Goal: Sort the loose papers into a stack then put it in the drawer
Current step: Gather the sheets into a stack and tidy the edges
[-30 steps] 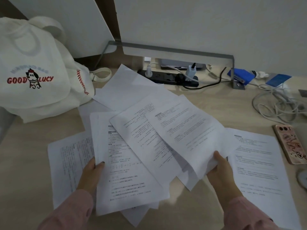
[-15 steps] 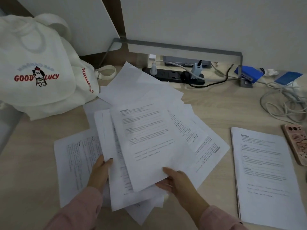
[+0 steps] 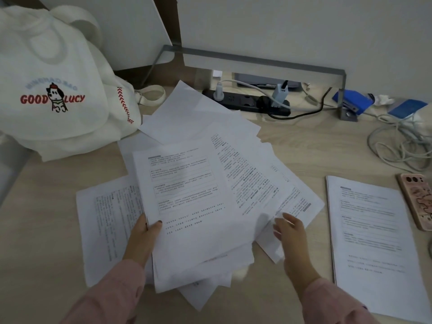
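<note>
Pale wood desk (image 3: 292, 146) against a white wall (image 3: 280, 24), loose papers (image 3: 252, 183) fanned across its middle.
Left hand (image 3: 145, 237) grips the fan's left edge, thumb on the printed top sheet (image 3: 187, 206); right hand (image 3: 292, 232) touches its lower right corner, too blurred to tell whether it pinches. Sheets are thin, white, rectangular, overlapping at skewed angles. A squared stack (image 3: 369, 230) lies apart to the right, beside a pink phone (image 3: 416, 199); a soft cream cloth bag (image 3: 58, 66) slumps at back left.
</note>
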A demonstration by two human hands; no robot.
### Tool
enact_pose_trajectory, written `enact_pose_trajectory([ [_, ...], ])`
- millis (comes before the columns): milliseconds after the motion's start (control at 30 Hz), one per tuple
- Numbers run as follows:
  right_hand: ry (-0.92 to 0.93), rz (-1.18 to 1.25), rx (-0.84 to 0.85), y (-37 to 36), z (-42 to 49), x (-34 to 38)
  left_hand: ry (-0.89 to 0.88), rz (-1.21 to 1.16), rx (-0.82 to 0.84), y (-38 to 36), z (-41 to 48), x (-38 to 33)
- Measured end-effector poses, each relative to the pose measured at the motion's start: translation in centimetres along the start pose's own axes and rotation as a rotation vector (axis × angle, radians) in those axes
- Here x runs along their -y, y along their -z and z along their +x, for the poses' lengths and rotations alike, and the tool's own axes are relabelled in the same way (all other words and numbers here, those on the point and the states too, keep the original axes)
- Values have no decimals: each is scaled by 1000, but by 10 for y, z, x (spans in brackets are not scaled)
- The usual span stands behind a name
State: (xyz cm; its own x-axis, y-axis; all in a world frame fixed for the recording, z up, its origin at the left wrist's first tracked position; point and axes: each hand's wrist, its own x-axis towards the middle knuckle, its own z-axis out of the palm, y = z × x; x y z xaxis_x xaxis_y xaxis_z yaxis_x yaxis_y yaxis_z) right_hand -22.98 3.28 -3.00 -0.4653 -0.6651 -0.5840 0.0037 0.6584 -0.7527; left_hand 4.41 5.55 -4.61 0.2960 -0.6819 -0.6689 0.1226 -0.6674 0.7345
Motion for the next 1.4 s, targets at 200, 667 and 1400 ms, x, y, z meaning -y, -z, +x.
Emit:
enact_pose_trajectory([
  [200,-213,330,154,-5,9,19,-1,22,19,0,-3,-2],
  [667,569,308,40,10,-14,112,19,134,70,10,-10,-8],
  [1400,286,-959,312,-13,45,69,68,36,243,31,1,-1],
])
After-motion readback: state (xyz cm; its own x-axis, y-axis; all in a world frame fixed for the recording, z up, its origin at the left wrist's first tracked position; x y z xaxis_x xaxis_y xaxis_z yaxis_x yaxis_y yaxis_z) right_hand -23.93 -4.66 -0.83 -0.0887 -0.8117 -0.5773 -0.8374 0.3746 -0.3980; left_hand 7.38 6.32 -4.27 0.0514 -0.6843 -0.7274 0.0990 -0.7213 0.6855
